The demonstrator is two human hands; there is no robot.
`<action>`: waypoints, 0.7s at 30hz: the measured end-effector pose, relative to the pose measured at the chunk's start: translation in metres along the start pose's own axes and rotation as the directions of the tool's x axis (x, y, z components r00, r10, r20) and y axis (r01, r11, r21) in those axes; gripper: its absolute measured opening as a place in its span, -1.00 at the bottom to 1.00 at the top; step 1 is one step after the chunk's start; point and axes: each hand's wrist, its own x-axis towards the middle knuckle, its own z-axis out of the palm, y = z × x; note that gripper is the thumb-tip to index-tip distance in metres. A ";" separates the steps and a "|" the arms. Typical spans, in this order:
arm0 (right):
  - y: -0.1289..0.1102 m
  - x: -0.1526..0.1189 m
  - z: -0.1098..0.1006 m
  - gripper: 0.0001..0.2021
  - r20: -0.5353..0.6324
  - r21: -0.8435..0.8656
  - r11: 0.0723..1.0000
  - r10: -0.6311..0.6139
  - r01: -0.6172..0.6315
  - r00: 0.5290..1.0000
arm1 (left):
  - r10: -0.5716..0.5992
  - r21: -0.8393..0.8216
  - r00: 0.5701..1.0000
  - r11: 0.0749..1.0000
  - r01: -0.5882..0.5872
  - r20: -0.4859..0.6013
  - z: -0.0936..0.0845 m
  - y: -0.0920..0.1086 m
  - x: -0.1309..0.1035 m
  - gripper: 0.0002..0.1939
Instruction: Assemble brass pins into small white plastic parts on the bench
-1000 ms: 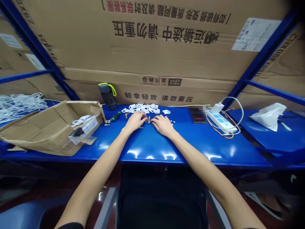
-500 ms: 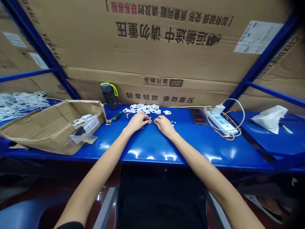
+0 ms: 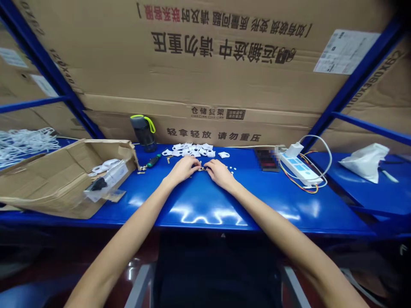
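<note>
Bending fingers inward over the blue table [image 3: 199,194], with the left hand [image 3: 183,169] and right hand [image 3: 221,173] almost meeting at the tips. Showing small tan pieces [image 3: 201,169] in the narrow gap between, just beside the fingertips of both. Drawing thumb and fingers close together on the left, curling them down on the right; cannot tell, at so small a size, about a firm hold on any piece in either.

Compared with half a second ago, leaving a slightly smaller gap between fingertips. Looking from a slightly changed angle too, with the whole table lower in view and a touch farther left.

Counting outward: two hands; tan pieces too tiny to number. Just right of the right hand, about four white bits [image 3: 235,168]. On the far side, a heap of white ring-shaped parts [image 3: 194,149], too overlapped for a sure count, plus one lone white part [image 3: 224,155] to the right. Left of the heap, one green-handled tool [image 3: 154,161] and one upright dark bottle [image 3: 143,134]; farther left, one open cardboard box [image 3: 73,203]. Far to the right, one power strip [image 3: 298,167] and one white bag [image 3: 367,162].
</note>
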 end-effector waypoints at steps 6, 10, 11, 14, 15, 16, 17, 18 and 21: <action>-0.008 -0.008 -0.013 -0.59 0.010 0.210 0.977 -0.050 0.047 0.999 | 0.024 0.046 0.999 0.999 -0.022 -0.034 -0.010 0.008 0.003 -0.80; -0.004 -0.015 -0.011 -0.50 0.002 0.355 0.935 -0.026 0.024 1.000 | 0.000 -0.014 1.000 1.000 0.000 -0.015 -0.013 0.018 -0.003 -0.76; -0.003 -0.016 -0.010 -0.50 -0.004 0.380 0.924 -0.035 0.034 0.999 | -0.005 -0.023 1.000 1.000 0.005 -0.012 -0.013 0.020 -0.006 -0.75; -0.002 -0.020 -0.008 -0.50 -0.020 0.413 0.908 -0.062 0.065 0.998 | -0.035 -0.001 0.999 0.999 0.035 -0.008 -0.011 0.024 -0.013 -0.69; -0.003 -0.020 -0.008 -0.50 -0.021 0.414 0.908 -0.065 0.067 0.998 | -0.047 0.022 0.999 0.999 0.047 -0.003 -0.010 0.025 -0.014 -0.67; -0.004 -0.021 -0.009 -0.49 -0.019 0.412 0.909 -0.061 0.064 0.998 | -0.054 0.040 0.999 0.998 0.054 0.004 -0.010 0.025 -0.015 -0.66; -0.005 -0.021 -0.010 -0.49 -0.018 0.409 0.911 -0.054 0.057 0.998 | -0.059 0.058 0.998 0.997 0.058 0.011 -0.009 0.026 -0.016 -0.65; -0.006 -0.021 -0.011 -0.49 -0.018 0.411 0.910 -0.048 0.051 0.999 | -0.060 0.073 0.998 0.996 0.058 0.022 -0.007 0.026 -0.016 -0.64; -0.007 -0.020 -0.014 -0.56 0.009 0.439 0.898 -0.030 0.023 0.999 | -0.061 0.083 0.997 0.995 0.057 0.038 -0.004 0.027 -0.017 -0.64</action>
